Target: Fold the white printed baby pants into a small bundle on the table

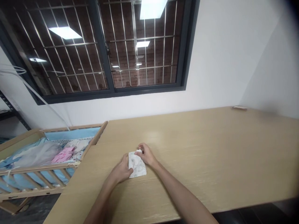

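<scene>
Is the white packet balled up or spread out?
The white packet is spread out: its broad printed face shows between the left hand and the right hand.

Legible text: none. White packet (138,168) between left hand (121,169) and right hand (146,155): small dark printed mark (132,160), unreadable.

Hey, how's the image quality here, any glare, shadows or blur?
Head view: bright light panels glare in the dark window; head view: a pale sheen shows on the wooden tabletop, with soft shadows beside the forearms; head view: the far right edge is dark and blurred, and print on the white packet is too small to read.
</scene>
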A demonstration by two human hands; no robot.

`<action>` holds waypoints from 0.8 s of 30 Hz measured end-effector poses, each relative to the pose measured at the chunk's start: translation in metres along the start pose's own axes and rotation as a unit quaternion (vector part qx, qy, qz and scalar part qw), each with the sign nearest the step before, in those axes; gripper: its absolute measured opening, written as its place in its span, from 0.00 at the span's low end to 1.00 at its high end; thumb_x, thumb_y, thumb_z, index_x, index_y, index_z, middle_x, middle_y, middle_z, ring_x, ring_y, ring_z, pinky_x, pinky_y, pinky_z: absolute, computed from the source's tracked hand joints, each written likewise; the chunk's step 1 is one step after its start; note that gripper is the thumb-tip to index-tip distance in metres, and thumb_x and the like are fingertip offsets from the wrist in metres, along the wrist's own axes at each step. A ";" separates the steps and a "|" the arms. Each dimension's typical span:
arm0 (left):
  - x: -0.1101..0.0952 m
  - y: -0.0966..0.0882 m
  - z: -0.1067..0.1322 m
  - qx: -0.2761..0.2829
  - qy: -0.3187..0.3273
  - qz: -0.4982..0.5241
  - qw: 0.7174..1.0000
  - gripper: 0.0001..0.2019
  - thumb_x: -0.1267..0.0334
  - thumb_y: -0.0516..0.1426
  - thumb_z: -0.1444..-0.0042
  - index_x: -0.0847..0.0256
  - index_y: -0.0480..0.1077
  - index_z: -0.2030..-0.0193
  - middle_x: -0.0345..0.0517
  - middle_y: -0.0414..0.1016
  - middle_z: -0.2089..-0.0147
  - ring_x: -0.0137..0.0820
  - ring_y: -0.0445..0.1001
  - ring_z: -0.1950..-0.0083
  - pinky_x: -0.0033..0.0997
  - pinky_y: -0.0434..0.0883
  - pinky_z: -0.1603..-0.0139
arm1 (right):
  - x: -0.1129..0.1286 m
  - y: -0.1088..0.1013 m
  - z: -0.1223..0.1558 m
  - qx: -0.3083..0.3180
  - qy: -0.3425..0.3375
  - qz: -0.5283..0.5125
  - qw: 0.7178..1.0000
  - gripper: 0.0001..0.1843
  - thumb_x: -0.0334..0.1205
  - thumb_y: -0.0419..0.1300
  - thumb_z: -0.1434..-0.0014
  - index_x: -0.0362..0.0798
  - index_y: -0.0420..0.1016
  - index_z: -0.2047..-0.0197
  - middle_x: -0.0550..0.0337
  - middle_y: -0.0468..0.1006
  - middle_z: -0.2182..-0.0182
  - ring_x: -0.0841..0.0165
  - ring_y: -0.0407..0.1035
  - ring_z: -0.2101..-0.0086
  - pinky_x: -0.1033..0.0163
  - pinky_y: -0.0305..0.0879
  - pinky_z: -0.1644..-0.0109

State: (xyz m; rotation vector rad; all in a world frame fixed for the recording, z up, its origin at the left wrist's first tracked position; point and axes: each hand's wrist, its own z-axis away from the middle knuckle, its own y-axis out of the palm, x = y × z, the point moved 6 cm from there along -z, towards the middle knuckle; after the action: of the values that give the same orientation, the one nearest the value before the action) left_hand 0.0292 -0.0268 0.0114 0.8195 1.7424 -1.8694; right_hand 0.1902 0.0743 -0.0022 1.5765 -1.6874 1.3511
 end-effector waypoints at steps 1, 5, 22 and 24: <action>-0.002 -0.001 0.000 0.000 0.000 -0.029 1.000 0.37 0.69 0.57 0.47 0.66 0.49 0.31 0.51 0.78 0.54 0.38 0.78 0.53 0.34 0.70 0.51 | 0.000 0.001 0.000 0.004 -0.006 0.015 1.000 0.20 0.44 0.68 0.46 0.49 0.69 0.53 0.56 0.76 0.57 0.63 0.71 0.58 0.57 0.70 0.54; -0.013 -0.012 0.004 -0.014 -0.040 -0.154 0.987 0.30 0.61 0.57 0.41 0.63 0.56 0.33 0.56 0.79 0.50 0.44 0.78 0.49 0.37 0.70 0.52 | 0.012 -0.003 0.003 0.014 -0.037 0.080 0.996 0.19 0.46 0.60 0.37 0.48 0.68 0.45 0.49 0.75 0.49 0.60 0.71 0.50 0.52 0.67 0.45; -0.056 0.103 0.073 -0.234 0.046 -0.263 0.935 0.26 0.54 0.49 0.33 0.67 0.68 0.35 0.65 0.66 0.32 0.58 0.56 0.28 0.63 0.56 0.31 | 0.094 0.040 0.066 0.329 -0.212 0.133 0.911 0.22 0.48 0.50 0.28 0.61 0.69 0.34 0.62 0.65 0.32 0.64 0.54 0.32 0.53 0.47 0.28; -0.058 0.098 0.075 -0.232 0.043 -0.255 0.938 0.28 0.52 0.48 0.33 0.67 0.66 0.33 0.65 0.63 0.30 0.57 0.53 0.26 0.62 0.55 0.29 | 0.081 0.041 0.060 0.330 -0.181 0.142 0.916 0.22 0.50 0.52 0.29 0.63 0.70 0.34 0.62 0.63 0.32 0.62 0.53 0.31 0.50 0.43 0.27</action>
State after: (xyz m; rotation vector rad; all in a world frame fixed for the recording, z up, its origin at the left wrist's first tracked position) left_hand 0.1293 -0.1144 -0.0177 0.2821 2.4973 -1.5967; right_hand 0.1493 -0.0218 0.0277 2.1127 -1.8318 2.0361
